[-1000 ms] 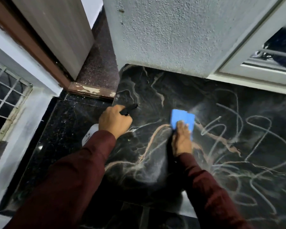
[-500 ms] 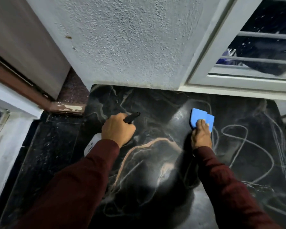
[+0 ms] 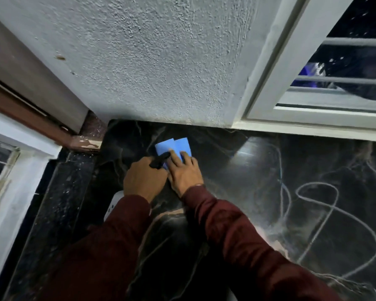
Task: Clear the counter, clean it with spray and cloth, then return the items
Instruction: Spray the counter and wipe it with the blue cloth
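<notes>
Wipe step in hand: right hand (image 3: 186, 173) presses flat, fingers straight, on the blue cloth (image 3: 174, 146) at frame centre, near the counter's (image 3: 258, 170) back wall. Left hand (image 3: 144, 181) grips the spray bottle (image 3: 113, 206) (black nozzle over the cloth's near edge). Smears remain at right, so next likely calls for sweeping the cloth that way.
</notes>
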The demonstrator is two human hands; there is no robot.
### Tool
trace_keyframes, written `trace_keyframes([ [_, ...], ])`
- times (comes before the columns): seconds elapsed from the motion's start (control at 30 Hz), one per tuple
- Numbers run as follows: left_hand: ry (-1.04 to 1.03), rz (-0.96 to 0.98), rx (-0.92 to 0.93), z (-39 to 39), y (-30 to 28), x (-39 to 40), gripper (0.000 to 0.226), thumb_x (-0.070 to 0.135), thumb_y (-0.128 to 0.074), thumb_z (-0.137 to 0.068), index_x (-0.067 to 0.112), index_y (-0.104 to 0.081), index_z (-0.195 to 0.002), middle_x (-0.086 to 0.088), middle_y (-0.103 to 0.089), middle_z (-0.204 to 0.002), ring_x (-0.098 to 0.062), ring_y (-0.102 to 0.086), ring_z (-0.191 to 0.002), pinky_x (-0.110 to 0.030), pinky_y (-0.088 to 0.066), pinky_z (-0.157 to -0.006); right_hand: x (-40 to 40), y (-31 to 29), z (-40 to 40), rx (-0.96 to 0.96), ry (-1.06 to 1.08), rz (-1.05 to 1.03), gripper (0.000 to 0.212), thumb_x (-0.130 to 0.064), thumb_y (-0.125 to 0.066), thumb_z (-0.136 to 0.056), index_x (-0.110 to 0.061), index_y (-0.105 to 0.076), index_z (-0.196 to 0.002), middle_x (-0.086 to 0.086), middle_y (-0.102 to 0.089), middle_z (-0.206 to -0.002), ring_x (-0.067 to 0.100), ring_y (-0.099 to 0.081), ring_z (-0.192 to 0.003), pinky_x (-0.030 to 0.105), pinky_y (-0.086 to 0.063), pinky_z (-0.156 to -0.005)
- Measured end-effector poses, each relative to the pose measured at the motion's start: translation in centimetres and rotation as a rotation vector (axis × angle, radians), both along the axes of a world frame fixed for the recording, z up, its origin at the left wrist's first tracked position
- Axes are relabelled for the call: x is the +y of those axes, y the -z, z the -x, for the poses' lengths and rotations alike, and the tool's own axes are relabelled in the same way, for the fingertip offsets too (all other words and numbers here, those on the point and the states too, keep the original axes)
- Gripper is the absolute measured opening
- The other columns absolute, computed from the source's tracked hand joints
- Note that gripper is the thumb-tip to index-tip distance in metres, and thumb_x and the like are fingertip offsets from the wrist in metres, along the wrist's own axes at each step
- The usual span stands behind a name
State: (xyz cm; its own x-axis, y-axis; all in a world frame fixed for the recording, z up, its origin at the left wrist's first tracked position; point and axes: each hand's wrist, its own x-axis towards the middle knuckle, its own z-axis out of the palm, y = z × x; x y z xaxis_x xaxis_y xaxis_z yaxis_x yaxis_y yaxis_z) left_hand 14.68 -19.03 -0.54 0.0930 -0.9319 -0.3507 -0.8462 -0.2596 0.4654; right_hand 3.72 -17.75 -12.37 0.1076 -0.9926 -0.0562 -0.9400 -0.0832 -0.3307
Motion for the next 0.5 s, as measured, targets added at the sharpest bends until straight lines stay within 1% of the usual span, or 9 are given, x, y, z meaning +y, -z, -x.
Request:
trace_keyframes([
  [0.03,-0.01,0.007,0.005,0.1,-0.1,-0.1,0.022,0.028,-0.06,-0.083,0.015,-0.075,-0.093,-0.018,-0.073,-0.097,-0.041,-0.065,-0.095,-0.035,-0.046,-0.076,-1.0,-0.1,0.8,0.025,0.001,-0.001,0.048,-0.035,-0.044,-0.089,-0.019,-0.054,-0.132,0.003,-0.05,-0.142,0.035,-0.047,-0.124,0.043,-0.041,-0.096],
  [0.07,-0.018,0.015,0.008,0.3,-0.2,-0.2,0.021,0.027,-0.061,-0.083,0.015,-0.075,-0.093,-0.018,-0.073,-0.097,-0.041,-0.065,-0.093,-0.035,-0.046,-0.076,-1.7,-0.2,2.3,0.031,0.04,-0.002,0.049,-0.034,-0.042,-0.089,-0.019,-0.053,-0.134,0.005,-0.049,-0.142,0.036,-0.045,-0.127,0.045,-0.039,-0.099],
  [0.13,-0.024,0.023,0.009,0.4,-0.4,-0.5,0.017,0.024,-0.06,-0.082,0.015,-0.073,-0.09,-0.017,-0.071,-0.093,-0.039,-0.062,-0.087,-0.036,-0.047,-0.077,-2.2,0.0,5.8,0.028,0.179,-0.017,0.055,-0.033,-0.03,-0.089,-0.014,-0.05,-0.137,0.009,-0.048,-0.143,0.039,-0.038,-0.134,0.05,-0.031,-0.107],
  [0.2,-0.019,0.017,0.009,0.7,-0.4,-0.4,0.014,0.023,-0.06,-0.081,0.017,-0.072,-0.084,-0.013,-0.069,-0.084,-0.037,-0.06,-0.081,-0.038,-0.049,-0.077,-0.6,0.5,10.5,0.02,0.333,-0.008,0.061,-0.03,-0.022,-0.086,-0.006,-0.05,-0.134,0.016,-0.05,-0.14,0.043,-0.037,-0.133,0.051,-0.031,-0.108],
  [0.27,-0.007,0.016,0.012,1.1,-0.3,-0.3,0.012,0.023,-0.061,-0.079,0.016,-0.07,-0.076,-0.007,-0.066,-0.074,-0.037,-0.061,-0.078,-0.037,-0.05,-0.073,2.0,0.2,16.1,0.024,0.521,0.015,0.061,-0.028,-0.024,-0.083,0.002,-0.052,-0.128,0.024,-0.05,-0.135,0.047,-0.038,-0.129,0.053,-0.033,-0.107],
  [0.33,0.006,0.015,0.027,1.3,-0.2,-0.1,0.013,0.023,-0.06,-0.078,0.016,-0.068,-0.07,-0.006,-0.066,-0.07,-0.036,-0.062,-0.075,-0.037,-0.049,-0.07,3.9,-0.4,20.5,0.02,0.732,-0.035,0.055,-0.021,-0.031,-0.085,0.007,-0.047,-0.129,0.029,-0.043,-0.138,0.048,-0.032,-0.132,0.056,-0.027,-0.108],
  [0.37,0.007,0.01,0.033,1.4,-0.1,0.0,0.011,0.021,-0.059,-0.078,0.015,-0.065,-0.07,-0.005,-0.065,-0.069,-0.035,-0.06,-0.073,-0.036,-0.046,-0.069,4.0,-0.6,21.1,-0.002,0.81,-0.065,0.055,-0.018,-0.032,-0.085,0.009,-0.043,-0.132,0.03,-0.039,-0.142,0.048,-0.029,-0.134,0.056,-0.024,-0.11],
  [0.43,0.008,0.003,0.036,1.8,0.1,0.5,0.008,0.018,-0.058,-0.078,0.017,-0.059,-0.07,-0.003,-0.059,-0.068,-0.033,-0.055,-0.071,-0.034,-0.04,-0.067,3.2,-0.6,19.0,-0.043,0.83,-0.043,0.06,-0.017,-0.032,-0.082,0.01,-0.041,-0.134,0.03,-0.037,-0.144,0.047,-0.031,-0.134,0.055,-0.023,-0.111],
  [0.5,0.015,0.005,0.038,2.2,0.3,0.8,0.004,0.02,-0.058,-0.076,0.021,-0.058,-0.072,-0.005,-0.06,-0.071,-0.034,-0.054,-0.072,-0.033,-0.037,-0.067,2.7,-0.3,13.8,-0.068,0.653,0.0,0.063,-0.019,-0.033,-0.079,0.006,-0.044,-0.136,0.028,-0.039,-0.143,0.048,-0.034,-0.133,0.056,-0.027,-0.111],
])
